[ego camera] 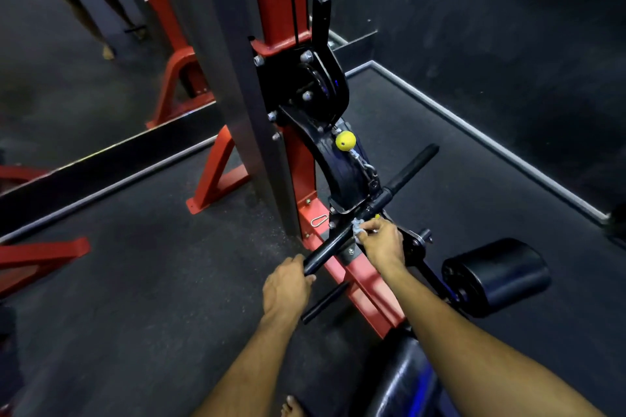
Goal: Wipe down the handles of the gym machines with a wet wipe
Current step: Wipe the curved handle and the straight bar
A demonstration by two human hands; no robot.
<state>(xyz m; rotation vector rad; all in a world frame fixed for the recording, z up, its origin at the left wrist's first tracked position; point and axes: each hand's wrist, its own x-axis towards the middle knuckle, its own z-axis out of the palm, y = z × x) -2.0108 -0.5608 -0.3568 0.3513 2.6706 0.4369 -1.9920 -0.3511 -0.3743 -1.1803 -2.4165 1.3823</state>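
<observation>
Meanwhile your left hand (288, 284) grips the near end of the handle bar (369, 210); your right hand (381, 240) pinches the wet wipe (357, 226) mid-bar; so small a wad could slip free

Head view, steeply downward – close above floor-level handle bar (369, 210)

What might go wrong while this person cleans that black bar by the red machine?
The bar hangs from a chain, so it may swing if the left hand gripping its near end slips. The wipe pinched in the right hand is a small wad and could drop. The far grip may get skipped.
</observation>
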